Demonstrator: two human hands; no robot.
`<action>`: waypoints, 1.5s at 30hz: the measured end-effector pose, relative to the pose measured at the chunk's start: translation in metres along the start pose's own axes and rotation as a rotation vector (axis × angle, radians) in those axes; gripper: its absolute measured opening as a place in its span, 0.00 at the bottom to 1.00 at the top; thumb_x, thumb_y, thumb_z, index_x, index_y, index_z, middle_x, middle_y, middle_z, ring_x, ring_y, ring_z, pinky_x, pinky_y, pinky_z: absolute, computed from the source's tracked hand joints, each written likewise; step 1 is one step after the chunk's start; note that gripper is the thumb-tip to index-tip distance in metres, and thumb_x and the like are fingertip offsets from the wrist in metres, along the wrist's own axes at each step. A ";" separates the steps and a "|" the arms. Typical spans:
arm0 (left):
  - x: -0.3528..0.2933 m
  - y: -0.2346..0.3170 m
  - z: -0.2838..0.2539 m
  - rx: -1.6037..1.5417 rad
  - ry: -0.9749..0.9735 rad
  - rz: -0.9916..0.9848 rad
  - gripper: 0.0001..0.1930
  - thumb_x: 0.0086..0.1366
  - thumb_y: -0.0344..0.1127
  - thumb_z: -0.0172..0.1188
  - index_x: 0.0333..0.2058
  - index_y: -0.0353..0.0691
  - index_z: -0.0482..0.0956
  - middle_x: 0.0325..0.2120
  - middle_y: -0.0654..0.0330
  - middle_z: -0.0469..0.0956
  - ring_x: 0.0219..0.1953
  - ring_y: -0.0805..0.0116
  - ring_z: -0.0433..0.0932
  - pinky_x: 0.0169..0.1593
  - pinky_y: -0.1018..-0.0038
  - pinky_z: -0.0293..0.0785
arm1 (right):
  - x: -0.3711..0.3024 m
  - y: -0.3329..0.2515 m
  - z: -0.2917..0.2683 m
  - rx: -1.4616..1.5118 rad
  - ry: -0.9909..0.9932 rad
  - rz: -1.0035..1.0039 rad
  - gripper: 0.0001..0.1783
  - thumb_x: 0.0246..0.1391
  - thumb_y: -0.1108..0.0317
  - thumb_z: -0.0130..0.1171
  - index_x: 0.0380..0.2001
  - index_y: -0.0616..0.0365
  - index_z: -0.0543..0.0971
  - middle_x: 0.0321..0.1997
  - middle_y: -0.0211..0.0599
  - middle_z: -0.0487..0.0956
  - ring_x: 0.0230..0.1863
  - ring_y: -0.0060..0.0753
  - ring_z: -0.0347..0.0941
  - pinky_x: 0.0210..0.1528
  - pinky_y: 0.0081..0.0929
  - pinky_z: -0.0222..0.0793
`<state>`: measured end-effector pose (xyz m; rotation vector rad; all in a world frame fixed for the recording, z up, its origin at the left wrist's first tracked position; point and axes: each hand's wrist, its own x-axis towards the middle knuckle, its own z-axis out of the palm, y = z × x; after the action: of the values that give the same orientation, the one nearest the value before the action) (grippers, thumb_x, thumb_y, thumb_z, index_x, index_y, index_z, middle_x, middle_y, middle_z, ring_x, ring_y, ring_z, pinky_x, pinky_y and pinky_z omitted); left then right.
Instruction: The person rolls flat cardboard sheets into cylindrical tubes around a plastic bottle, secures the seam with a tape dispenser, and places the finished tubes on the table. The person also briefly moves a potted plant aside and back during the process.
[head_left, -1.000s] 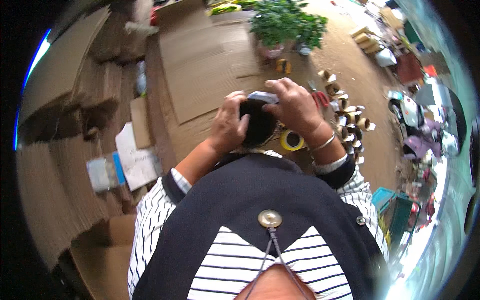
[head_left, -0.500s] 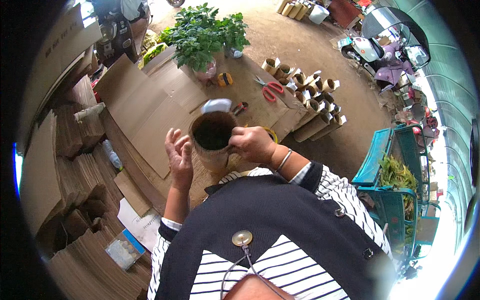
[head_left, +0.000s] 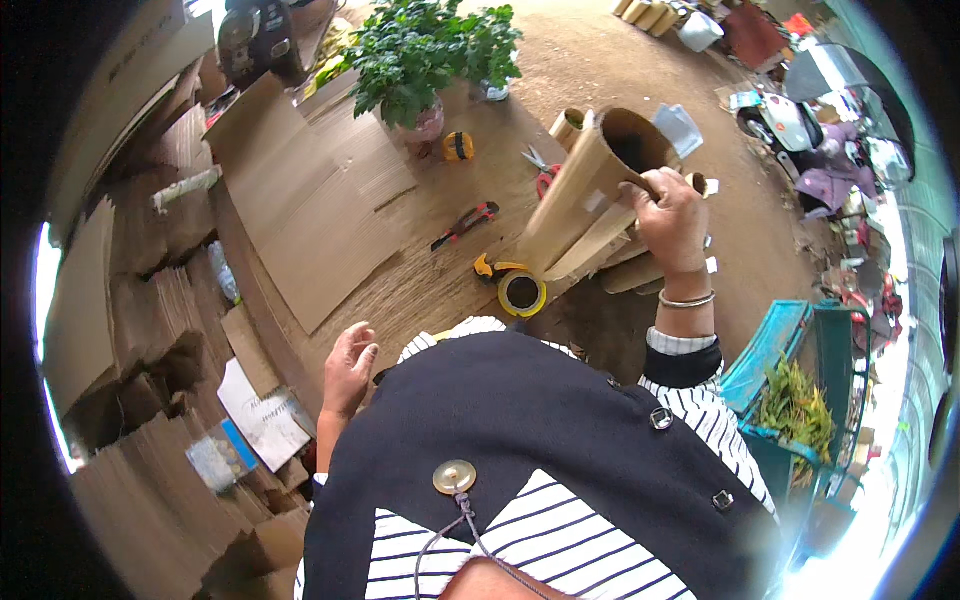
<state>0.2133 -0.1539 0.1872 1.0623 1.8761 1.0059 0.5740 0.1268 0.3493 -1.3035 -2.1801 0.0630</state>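
My right hand (head_left: 672,220) grips the rim of a tall brown cardboard tube (head_left: 572,195), fingers wrapped over its edge. The tube leans at the table's right side, its dark hollow mouth facing up, with a small pale patch on its wall. A whitish sheet (head_left: 680,130) shows beside the mouth. My left hand (head_left: 350,370) hovers near the table's front edge, loosely bent, fingers apart, holding nothing. Between the hands lie a roll of tape in a yellow dispenser (head_left: 522,292) and a red-and-black utility knife (head_left: 466,224). Red-handled scissors (head_left: 546,180) are partly hidden behind the tube.
Flat cardboard sheets (head_left: 300,210) cover the table's left part. A leafy potted plant (head_left: 420,60) and a yellow tape measure (head_left: 458,146) sit farther back. Stacked cardboard (head_left: 150,500) fills the left. At right stands a teal metal cart (head_left: 765,350) with leaves; scooters are parked beyond.
My right hand has carried the tube from in front of me to the right, over the other tubes. My left hand has come away from it and dropped lower. The tape roll is now uncovered.
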 end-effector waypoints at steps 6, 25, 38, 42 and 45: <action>-0.002 0.025 0.037 0.189 -0.151 -0.034 0.20 0.61 0.28 0.64 0.53 0.40 0.74 0.42 0.56 0.79 0.40 0.63 0.81 0.46 0.70 0.77 | -0.014 0.086 0.028 -0.198 0.009 0.064 0.08 0.50 0.62 0.66 0.27 0.52 0.79 0.30 0.37 0.77 0.32 0.48 0.77 0.32 0.40 0.73; 0.028 0.034 0.067 0.606 -0.576 -0.132 0.22 0.64 0.41 0.59 0.56 0.42 0.73 0.51 0.51 0.75 0.54 0.50 0.74 0.55 0.61 0.73 | -0.107 0.054 0.144 -0.015 -0.583 0.060 0.22 0.53 0.53 0.65 0.49 0.49 0.76 0.43 0.40 0.77 0.40 0.45 0.79 0.39 0.42 0.76; -0.010 -0.059 0.034 0.549 -0.599 -0.390 0.24 0.64 0.44 0.59 0.57 0.43 0.72 0.53 0.49 0.74 0.56 0.48 0.73 0.58 0.59 0.70 | -0.148 0.125 0.267 -0.358 -0.969 0.217 0.21 0.56 0.50 0.60 0.48 0.48 0.73 0.47 0.43 0.76 0.43 0.51 0.79 0.40 0.49 0.76; 0.012 -0.092 0.030 0.393 -0.516 -0.405 0.24 0.63 0.44 0.60 0.56 0.41 0.73 0.52 0.47 0.75 0.57 0.48 0.72 0.60 0.60 0.69 | -0.095 0.097 0.264 -0.391 -0.740 0.044 0.18 0.57 0.55 0.59 0.48 0.49 0.74 0.45 0.39 0.76 0.46 0.46 0.78 0.42 0.42 0.77; 0.061 -0.123 0.035 0.387 -0.399 -0.318 0.24 0.63 0.43 0.61 0.56 0.41 0.73 0.51 0.47 0.75 0.56 0.49 0.73 0.60 0.60 0.68 | -0.064 0.072 0.321 -0.338 -0.628 -0.305 0.20 0.52 0.65 0.58 0.50 0.47 0.75 0.48 0.38 0.77 0.51 0.44 0.75 0.46 0.38 0.76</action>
<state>0.1820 -0.1329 0.0503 1.0415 1.8577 0.2283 0.4900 0.1918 0.0319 -1.2144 -3.0148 -0.0230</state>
